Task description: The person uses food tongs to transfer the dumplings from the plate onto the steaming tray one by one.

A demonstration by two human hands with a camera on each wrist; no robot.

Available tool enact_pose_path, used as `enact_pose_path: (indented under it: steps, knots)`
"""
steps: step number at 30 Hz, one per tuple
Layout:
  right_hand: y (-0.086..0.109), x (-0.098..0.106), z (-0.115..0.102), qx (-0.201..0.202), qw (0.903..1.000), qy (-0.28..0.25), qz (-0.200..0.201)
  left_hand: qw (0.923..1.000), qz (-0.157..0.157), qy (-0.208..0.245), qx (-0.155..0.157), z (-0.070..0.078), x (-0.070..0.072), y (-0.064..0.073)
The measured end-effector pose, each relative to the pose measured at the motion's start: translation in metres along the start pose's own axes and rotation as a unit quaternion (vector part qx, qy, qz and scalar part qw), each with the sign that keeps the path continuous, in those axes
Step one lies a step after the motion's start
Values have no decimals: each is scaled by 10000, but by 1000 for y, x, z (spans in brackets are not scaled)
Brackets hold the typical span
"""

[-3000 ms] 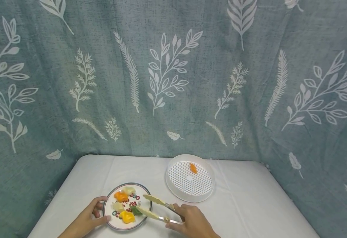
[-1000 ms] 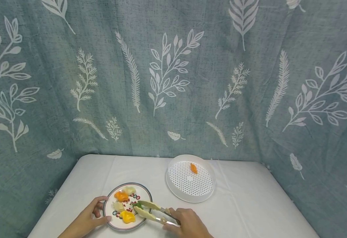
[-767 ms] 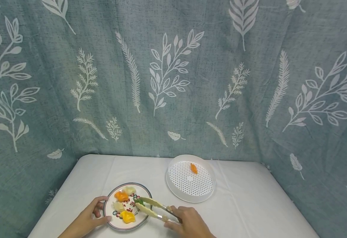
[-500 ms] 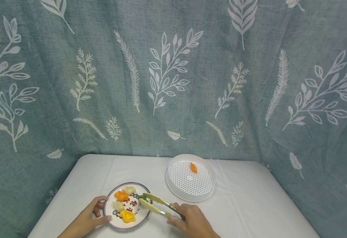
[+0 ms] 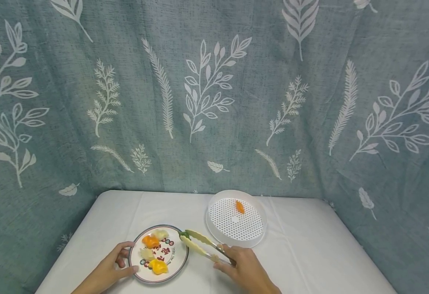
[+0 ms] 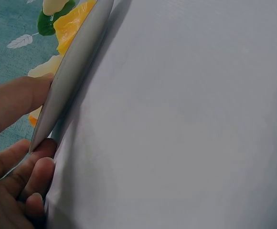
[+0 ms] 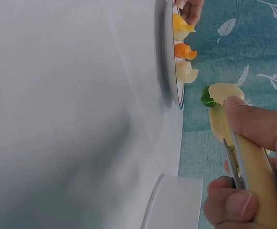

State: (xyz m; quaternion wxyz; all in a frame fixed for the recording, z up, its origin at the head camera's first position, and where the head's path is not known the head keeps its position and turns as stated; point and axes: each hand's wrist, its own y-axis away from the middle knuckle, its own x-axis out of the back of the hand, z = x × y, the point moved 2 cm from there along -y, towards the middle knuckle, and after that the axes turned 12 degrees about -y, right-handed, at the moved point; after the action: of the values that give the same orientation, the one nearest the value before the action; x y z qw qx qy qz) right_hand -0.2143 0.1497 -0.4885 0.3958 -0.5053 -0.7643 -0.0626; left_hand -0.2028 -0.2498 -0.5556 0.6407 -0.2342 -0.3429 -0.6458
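Observation:
My left hand point(image 5: 113, 263) holds the left rim of a white plate point(image 5: 177, 259) with a dark-edged rim; in the left wrist view its thumb lies on the rim and fingertips reach beneath. On the plate sit an orange dumpling point(image 5: 150, 241), a yellow dumpling point(image 5: 158, 267) and two pale dumplings, one at the back point(image 5: 161, 234) and one at the left point(image 5: 147, 254). My right hand point(image 5: 245, 263) grips tongs point(image 5: 199, 237) with pale yellow tips. A green dumpling point(image 7: 207, 97) is pinched between those tips, raised above the plate's right rim and mostly covered by them.
Behind and right of the plate stands a round white steamer tray point(image 5: 229, 223) with a perforated floor and raised wall. One orange dumpling point(image 5: 240, 207) lies inside, toward its back. A white cloth point(image 5: 302, 237) covers the table, and a leaf-patterned green curtain point(image 5: 236, 163) hangs behind.
The tongs, open over the plate at first, have closed on the green dumpling and lifted it. Tongs and right hand have shifted right and back, to the plate's right rim. My left hand stays put.

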Motion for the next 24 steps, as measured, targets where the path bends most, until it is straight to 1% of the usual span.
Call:
enact_pose_path:
  steps: [4,10,15,19,24]
  knots:
    - [-1,5,2,-122,9997,150,117,10000,-17,44,-3,-2,0,-1]
    - [-1,13,6,58,9984,285,483,10000,-43,72,18,-3,0,-1]
    - [0,20,12,59,9962,410,770,10000,-20,60,-4,-2,0,1]
    - [-1,27,16,-48,9947,473,916,10000,-8,65,-34,-1,1,1]
    - [-2,38,20,-378,9919,708,988,10000,-19,49,-48,0,1,0]
